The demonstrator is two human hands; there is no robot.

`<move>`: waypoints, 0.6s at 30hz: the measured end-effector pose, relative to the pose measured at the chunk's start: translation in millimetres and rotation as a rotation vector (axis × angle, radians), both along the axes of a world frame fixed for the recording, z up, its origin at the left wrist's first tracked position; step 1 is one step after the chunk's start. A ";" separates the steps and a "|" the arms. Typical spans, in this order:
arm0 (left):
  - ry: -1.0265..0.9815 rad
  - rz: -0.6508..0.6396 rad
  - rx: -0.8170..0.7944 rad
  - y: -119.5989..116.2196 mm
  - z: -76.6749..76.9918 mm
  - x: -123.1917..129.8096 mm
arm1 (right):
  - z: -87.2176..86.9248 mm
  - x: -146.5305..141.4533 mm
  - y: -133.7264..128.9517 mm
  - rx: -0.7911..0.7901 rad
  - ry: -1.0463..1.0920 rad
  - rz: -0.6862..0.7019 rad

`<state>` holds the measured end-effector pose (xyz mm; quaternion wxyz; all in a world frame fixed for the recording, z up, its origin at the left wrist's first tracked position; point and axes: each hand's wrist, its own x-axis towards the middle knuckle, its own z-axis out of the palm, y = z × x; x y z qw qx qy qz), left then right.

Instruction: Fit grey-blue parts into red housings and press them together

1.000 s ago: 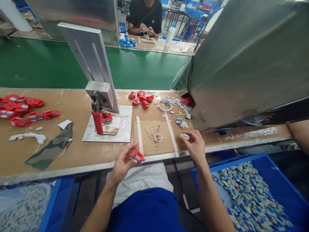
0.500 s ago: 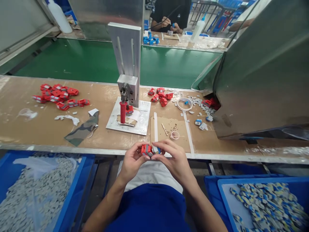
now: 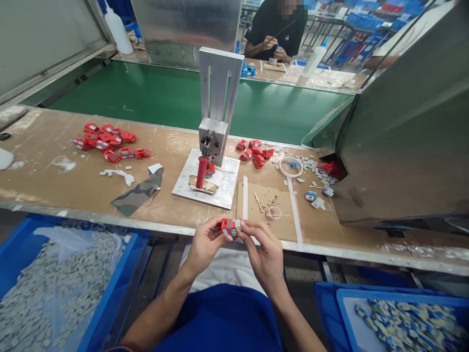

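Note:
In front of my waist, at the bench's near edge, my left hand [image 3: 205, 245] grips a small red toy car body [image 3: 226, 226] with a grey band. Its fingers and thumb are closed around the left end. My right hand [image 3: 266, 249] pinches a small grey piece [image 3: 238, 226] with a yellowish mark against the body's right end. Fingertips hide part of both pieces, so I cannot tell how firmly they fit together. Beyond my hands stands a hand press [image 3: 213, 127] with a red handle [image 3: 202, 172]; another red part [image 3: 210, 169] lies beneath it.
Red car bodies lie in a left pile [image 3: 106, 139] and a smaller pile [image 3: 256, 152] right of the press. A tape roll [image 3: 290, 166], small cup [image 3: 273, 212] and camouflage cloth [image 3: 137, 193] lie about. Blue bins [image 3: 122, 266] flank me. A person [image 3: 276, 32] works beyond the green belt [image 3: 146, 95].
The grey piece, earlier at an angle with its blue side showing, now sits in line against the red body. My view has turned, so the bench appears farther right.

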<state>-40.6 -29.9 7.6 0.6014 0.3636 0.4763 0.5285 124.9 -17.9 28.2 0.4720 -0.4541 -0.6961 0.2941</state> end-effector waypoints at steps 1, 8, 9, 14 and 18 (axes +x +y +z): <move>0.012 -0.005 -0.005 -0.1 -1.4 -2.0 | -4.2 -2.6 0.0 -0.025 0.030 0.005; 0.287 0.174 0.126 -1.9 0.5 -16.2 | -25.7 -33.9 10.2 -0.350 0.353 0.059; 0.302 0.204 0.136 -1.6 1.0 -18.5 | -25.8 -39.1 13.0 -0.398 0.378 0.107; 0.333 0.430 0.149 1.1 -2.0 -34.2 | -18.2 -67.9 27.6 -0.573 0.474 0.285; 0.282 0.356 0.171 0.7 -3.1 -50.8 | -15.7 -94.3 32.6 -0.663 0.620 0.280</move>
